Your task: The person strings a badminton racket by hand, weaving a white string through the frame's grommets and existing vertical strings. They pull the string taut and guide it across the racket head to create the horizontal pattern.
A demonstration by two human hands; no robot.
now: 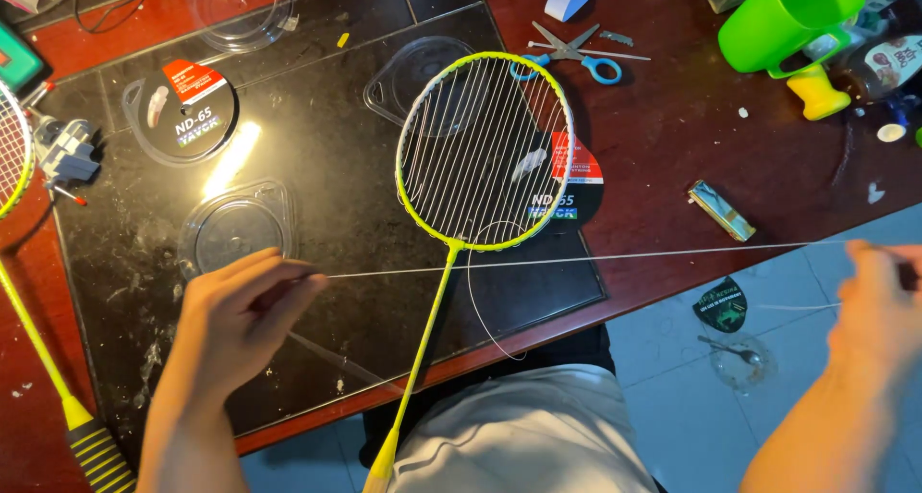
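Plainly, the dark glass-topped table [317, 167] is carrying everything, with the yellow-green racket [485, 152] lying flat across it, half strung, handle pointing toward the person's lap. A white string [595, 259] is stretching taut across the racket's throat between both hands. The left hand [245, 315] is pinching one end between closed fingertips; the right hand [876, 311] is gripping the other end out past the table edge, fingers curled shut on it. Pulling harder is likely risking a slip from the pinch or dragging the racket sideways. The loose loop [480, 296] below the throat could be kinking, and the scissors [571, 56] are lying near.
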